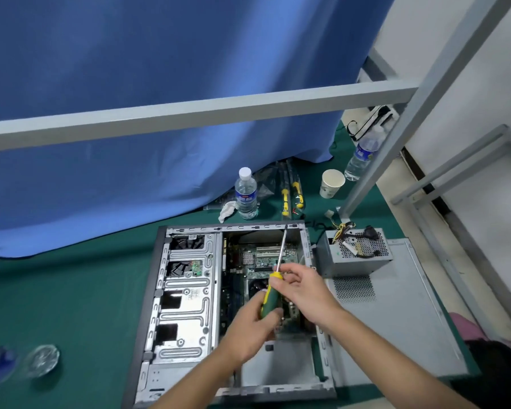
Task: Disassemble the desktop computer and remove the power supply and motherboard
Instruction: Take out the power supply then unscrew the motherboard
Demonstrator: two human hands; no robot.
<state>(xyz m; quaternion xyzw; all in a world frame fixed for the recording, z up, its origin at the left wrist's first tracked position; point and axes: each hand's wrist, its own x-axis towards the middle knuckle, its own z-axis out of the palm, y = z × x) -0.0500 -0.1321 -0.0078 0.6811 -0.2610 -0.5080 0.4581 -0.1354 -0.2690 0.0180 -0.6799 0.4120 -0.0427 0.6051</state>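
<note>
Green matting covers the table (71, 290), with a blue curtain (130, 84) hung behind, presumably to screen the work area. Reading left to right, I note the computer case (186, 293) lying on its side, open face up, which gives access from above. The motherboard (257, 261) sits inside it, not yet removed. My left hand (248, 329) is wrapped around the green-and-yellow handle of a screwdriver (273, 286); the shaft angles up and away, tip near the far case rim, not on any screw I can identify. My right hand (301, 286) pinches the shaft just above the handle, apparently to steady or reposition it. Right of the case, the power supply (356, 252) rests on the detached side panel (396, 305), already out and clear of the work. I judge the board screws come next.
</note>
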